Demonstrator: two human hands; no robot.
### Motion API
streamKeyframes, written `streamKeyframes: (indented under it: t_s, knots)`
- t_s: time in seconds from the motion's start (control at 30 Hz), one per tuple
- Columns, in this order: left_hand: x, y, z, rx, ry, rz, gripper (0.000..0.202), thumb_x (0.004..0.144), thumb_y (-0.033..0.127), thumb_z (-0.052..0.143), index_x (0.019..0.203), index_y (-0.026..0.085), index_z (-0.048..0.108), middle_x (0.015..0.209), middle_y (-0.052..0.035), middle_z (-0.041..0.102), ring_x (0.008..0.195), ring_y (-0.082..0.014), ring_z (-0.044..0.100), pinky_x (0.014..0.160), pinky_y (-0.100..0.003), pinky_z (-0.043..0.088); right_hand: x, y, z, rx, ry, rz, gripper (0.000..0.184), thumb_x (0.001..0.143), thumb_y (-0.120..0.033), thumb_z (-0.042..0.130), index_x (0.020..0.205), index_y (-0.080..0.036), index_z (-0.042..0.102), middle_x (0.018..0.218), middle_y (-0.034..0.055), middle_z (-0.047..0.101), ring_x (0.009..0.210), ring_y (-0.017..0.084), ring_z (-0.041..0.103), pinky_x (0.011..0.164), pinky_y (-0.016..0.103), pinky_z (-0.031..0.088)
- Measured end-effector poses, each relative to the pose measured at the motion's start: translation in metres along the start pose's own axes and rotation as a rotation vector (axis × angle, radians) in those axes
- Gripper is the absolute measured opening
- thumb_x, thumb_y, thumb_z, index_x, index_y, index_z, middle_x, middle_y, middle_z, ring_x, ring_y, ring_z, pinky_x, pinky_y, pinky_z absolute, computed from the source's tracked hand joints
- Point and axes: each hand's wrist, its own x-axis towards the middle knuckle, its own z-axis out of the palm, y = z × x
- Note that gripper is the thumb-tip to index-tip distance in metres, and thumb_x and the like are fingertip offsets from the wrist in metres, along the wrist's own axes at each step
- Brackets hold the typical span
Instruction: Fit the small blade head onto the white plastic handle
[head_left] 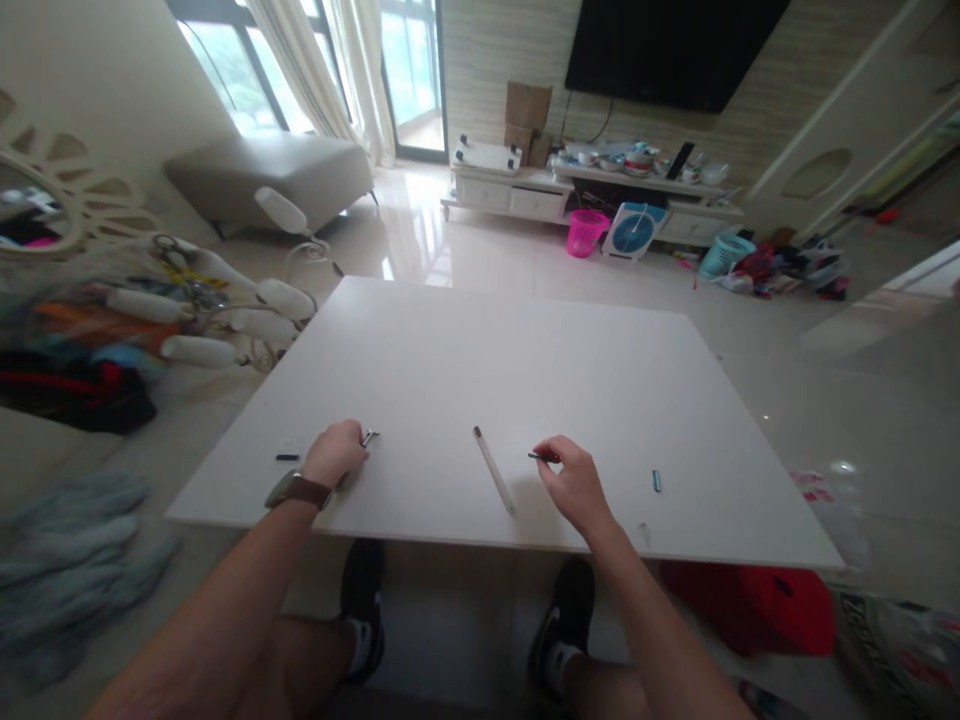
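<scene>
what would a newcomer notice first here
The big white table fills the middle, with two bare hands at its near edge. The left hand is closed on a small metal piece and the right hand pinches a thin dark piece, with a white tube lying between them. Far behind, a pink basket stands out.

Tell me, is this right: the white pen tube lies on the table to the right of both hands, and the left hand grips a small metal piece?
Not quite. The head view shows the white pen tube on the table between the left hand and the right hand, which pinches a small dark piece. The left hand does grip a small metal piece.
</scene>
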Motion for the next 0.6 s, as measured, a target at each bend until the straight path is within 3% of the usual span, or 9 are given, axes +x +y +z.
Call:
streamKeyframes:
  t_s: [0.17, 0.23, 0.3, 0.4, 0.5, 0.57, 0.6]
  knots:
    - [-0.003, -0.029, -0.006, 0.008, 0.026, -0.074, 0.026, 0.073, 0.028, 0.065, 0.095, 0.014, 0.064, 0.096, -0.0162, 0.07, 0.092, -0.0308, 0.067, 0.07, -0.032, 0.046, 0.006, -0.011, 0.009, 0.017, -0.016, -0.009, 0.015, 0.079, -0.01, 0.056, 0.083, -0.02, 0.067, 0.083, 0.0032, 0.069, 0.078, 0.017, 0.063, 0.075, 0.031, 0.048]
    - [-0.011, -0.021, -0.012, -0.007, 0.117, -0.036, 0.035, 0.074, 0.029, 0.066, 0.103, 0.011, 0.061, 0.103, -0.0193, 0.068, 0.095, -0.0314, 0.065, 0.075, -0.034, 0.048, 0.008, -0.016, 0.013, 0.04, -0.011, -0.006, 0.013, 0.08, -0.011, 0.057, 0.084, -0.02, 0.067, 0.083, 0.0035, 0.07, 0.078, 0.017, 0.063, 0.075, 0.031, 0.049]
    - [-0.024, 0.003, -0.018, -0.143, 0.209, 0.091, 0.033, 0.078, 0.028, 0.062, 0.106, 0.012, 0.06, 0.105, -0.0178, 0.068, 0.096, -0.0283, 0.065, 0.082, -0.035, 0.048, 0.01, -0.022, 0.019, 0.079, -0.015, 0.003, 0.011, 0.08, -0.014, 0.058, 0.082, -0.02, 0.067, 0.082, 0.0035, 0.07, 0.077, 0.018, 0.063, 0.075, 0.031, 0.049]
    - [-0.05, 0.055, -0.025, -0.628, -0.003, 0.256, 0.024, 0.086, 0.035, 0.053, 0.099, 0.016, 0.062, 0.089, -0.0098, 0.07, 0.081, -0.0218, 0.065, 0.077, -0.034, 0.051, 0.013, -0.033, 0.032, 0.221, -0.035, 0.084, 0.004, 0.079, -0.02, 0.064, 0.077, -0.019, 0.068, 0.077, 0.0033, 0.069, 0.073, 0.017, 0.064, 0.072, 0.031, 0.05]
    - [-0.076, 0.105, -0.028, -1.156, -0.342, 0.411, 0.034, 0.086, 0.041, 0.059, 0.109, 0.017, 0.062, 0.099, -0.0097, 0.071, 0.088, -0.0204, 0.068, 0.079, -0.033, 0.053, 0.015, -0.043, 0.046, 0.419, -0.057, 0.225, 0.009, 0.076, -0.027, 0.072, 0.077, -0.019, 0.068, 0.074, 0.0031, 0.069, 0.069, 0.018, 0.064, 0.067, 0.03, 0.05]
    - [-0.087, 0.128, -0.029, -1.322, -0.465, 0.442, 0.036, 0.084, 0.045, 0.063, 0.107, 0.017, 0.065, 0.097, -0.0086, 0.071, 0.085, -0.0191, 0.068, 0.078, -0.033, 0.053, 0.017, -0.05, 0.051, 0.478, -0.073, 0.261, 0.013, 0.075, -0.03, 0.073, 0.079, -0.018, 0.068, 0.074, 0.0031, 0.07, 0.069, 0.018, 0.064, 0.066, 0.03, 0.05]
    - [-0.09, 0.135, -0.029, -1.35, -0.474, 0.461, 0.034, 0.082, 0.045, 0.067, 0.101, 0.016, 0.068, 0.092, -0.0077, 0.071, 0.082, -0.0178, 0.067, 0.077, -0.032, 0.053, 0.018, -0.052, 0.053, 0.486, -0.079, 0.259, 0.014, 0.076, -0.031, 0.074, 0.08, -0.018, 0.068, 0.075, 0.0032, 0.07, 0.07, 0.018, 0.064, 0.067, 0.03, 0.05]
